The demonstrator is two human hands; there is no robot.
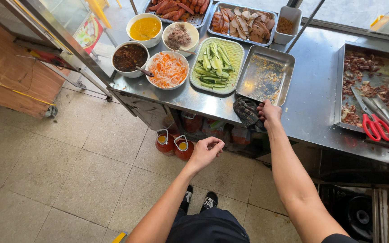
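Observation:
My right hand point(269, 112) rests at the front edge of a steel counter point(311, 94), its fingers closed on a dark folded cloth point(247, 111) that hangs over the edge. Just beyond it sits a nearly bare steel tray point(265, 75) with crumbs. My left hand point(206, 152) hovers below the counter edge, over the tiled floor, fingers loosely curled and holding nothing. Two orange bottles point(174, 143) with loop handles stand on the floor beside that hand.
Bowls of yellow sauce point(144, 28), dark sauce point(129, 57), shredded carrot point(167, 69) and meat point(180, 37) stand at the back left. A green tray of cucumber strips point(215, 63), meat trays, and a tray with red scissors point(377, 127) and tongs fill the counter.

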